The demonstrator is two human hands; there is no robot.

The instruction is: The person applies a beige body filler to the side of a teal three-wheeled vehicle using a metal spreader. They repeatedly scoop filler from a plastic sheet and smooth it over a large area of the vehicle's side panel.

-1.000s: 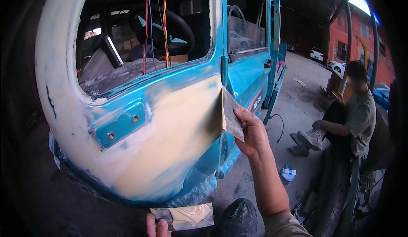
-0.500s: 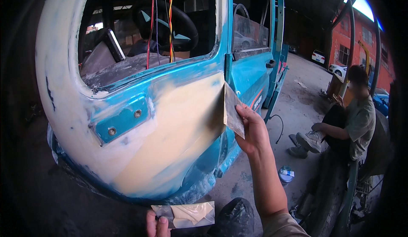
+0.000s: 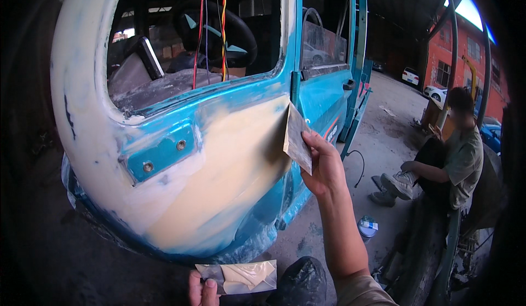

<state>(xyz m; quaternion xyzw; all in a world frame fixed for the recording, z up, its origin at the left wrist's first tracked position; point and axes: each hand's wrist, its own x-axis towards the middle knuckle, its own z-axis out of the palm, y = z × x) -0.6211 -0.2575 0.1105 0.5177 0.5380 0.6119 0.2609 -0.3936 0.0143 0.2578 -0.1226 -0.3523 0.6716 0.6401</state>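
Note:
My right hand (image 3: 324,169) grips a flat grey putty spreader (image 3: 299,141) between thumb and fingers. Its putty-edged side is against or just over the right edge of the cream-filled panel (image 3: 230,158), beside the door seam. That panel belongs to a turquoise vehicle cab (image 3: 263,95), and smooth cream filler covers much of it. Low in front, my left hand (image 3: 204,292) pinches the end of a second flat spreader (image 3: 215,274), which carries a thick dollop of cream putty (image 3: 246,276).
A turquoise bracket plate (image 3: 159,158) with two bolts sits on the panel. Wires (image 3: 198,32) hang in the glassless window opening. At right a person (image 3: 466,158) sits low beside a beam. A small tin (image 3: 367,226) stands on the floor, and a black cable (image 3: 361,169) dangles under the door.
My right hand and its spreader have shifted slightly left and down along the panel edge. The cab sits a little further right in view. My left hand holds still.

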